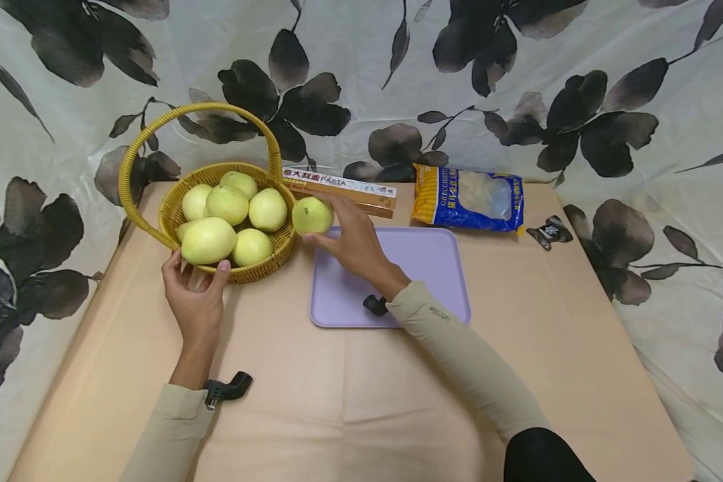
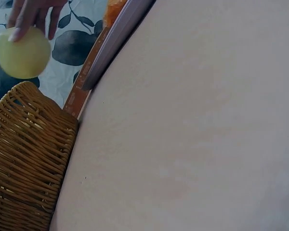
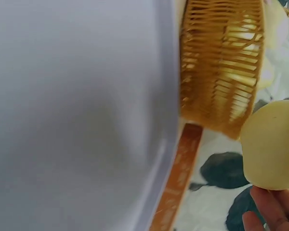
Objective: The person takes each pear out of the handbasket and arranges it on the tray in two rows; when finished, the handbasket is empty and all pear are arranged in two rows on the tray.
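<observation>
A yellow wicker basket [image 1: 264,271] with a tall arched handle holds several pale green pears [image 1: 209,241]. At its front rim, my left hand [image 1: 195,301] grips the basket, with thumb and fingers spread along the edge just below the largest pear. My right hand [image 1: 355,241] pinches another pear [image 1: 313,215] between thumb and fingers. That pear is held up beside the basket's right rim, and in the left wrist view it [image 2: 24,53] shows above the rim. Under my right wrist lies a lilac tray [image 1: 391,274].
A long pasta box [image 1: 361,194] lies behind the tray, right of the basket. Farther right are a blue and yellow pasta bag [image 1: 468,199] and a small black wrapped packet [image 1: 549,232]. A flower-patterned cloth [image 1: 361,80] hangs behind the table [image 1: 313,402].
</observation>
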The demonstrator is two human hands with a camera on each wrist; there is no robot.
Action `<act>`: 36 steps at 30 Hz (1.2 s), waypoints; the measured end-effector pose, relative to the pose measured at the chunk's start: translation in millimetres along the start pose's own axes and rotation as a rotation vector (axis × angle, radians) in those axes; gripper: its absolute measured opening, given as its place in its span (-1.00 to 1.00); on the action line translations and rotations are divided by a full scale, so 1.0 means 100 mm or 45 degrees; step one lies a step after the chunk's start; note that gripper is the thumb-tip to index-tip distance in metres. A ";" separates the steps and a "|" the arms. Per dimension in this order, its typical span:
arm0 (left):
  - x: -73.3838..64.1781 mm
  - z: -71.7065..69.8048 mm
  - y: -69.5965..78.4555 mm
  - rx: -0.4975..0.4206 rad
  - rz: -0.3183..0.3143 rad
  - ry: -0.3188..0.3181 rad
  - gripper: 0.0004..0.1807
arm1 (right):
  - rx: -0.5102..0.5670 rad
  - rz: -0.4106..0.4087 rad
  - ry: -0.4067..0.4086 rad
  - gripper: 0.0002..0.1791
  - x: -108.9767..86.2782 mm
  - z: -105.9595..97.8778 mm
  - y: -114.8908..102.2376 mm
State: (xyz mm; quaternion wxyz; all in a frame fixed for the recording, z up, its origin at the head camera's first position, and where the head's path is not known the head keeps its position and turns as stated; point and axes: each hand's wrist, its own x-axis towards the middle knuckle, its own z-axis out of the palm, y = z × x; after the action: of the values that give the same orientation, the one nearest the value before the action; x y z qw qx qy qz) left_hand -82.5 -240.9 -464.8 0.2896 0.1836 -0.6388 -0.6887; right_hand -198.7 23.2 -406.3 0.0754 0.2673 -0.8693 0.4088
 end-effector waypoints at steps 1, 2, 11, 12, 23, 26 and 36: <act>0.00 0.00 0.00 0.001 -0.002 0.000 -0.16 | 0.005 0.014 -0.002 -0.14 -0.01 -0.01 0.04; 0.00 0.00 0.01 0.003 -0.003 0.001 -0.16 | 0.010 0.028 -0.007 -0.14 -0.03 -0.01 0.08; -0.01 -0.01 0.02 0.014 -0.001 -0.001 -0.16 | 0.036 0.183 -0.084 -0.16 -0.12 -0.01 0.29; -0.01 -0.01 0.02 0.014 -0.002 0.000 -0.16 | 0.047 0.198 -0.094 -0.15 -0.12 -0.01 0.30; -0.01 -0.01 0.01 0.011 -0.001 -0.005 -0.16 | 0.032 0.239 -0.158 -0.26 -0.13 0.02 0.34; -0.01 -0.01 0.01 0.017 0.002 -0.002 -0.15 | 0.012 0.225 -0.167 -0.28 -0.13 0.03 0.35; -0.01 -0.01 0.01 0.026 -0.002 0.002 -0.15 | 0.023 0.266 -0.182 -0.28 -0.15 0.01 0.38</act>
State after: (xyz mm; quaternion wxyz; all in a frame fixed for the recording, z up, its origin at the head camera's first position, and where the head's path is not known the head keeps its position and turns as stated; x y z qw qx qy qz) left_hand -81.1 -241.5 -463.8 0.2875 0.1876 -0.6455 -0.6823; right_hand -206.3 48.3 -437.5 -0.0321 0.2044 -0.8919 0.4020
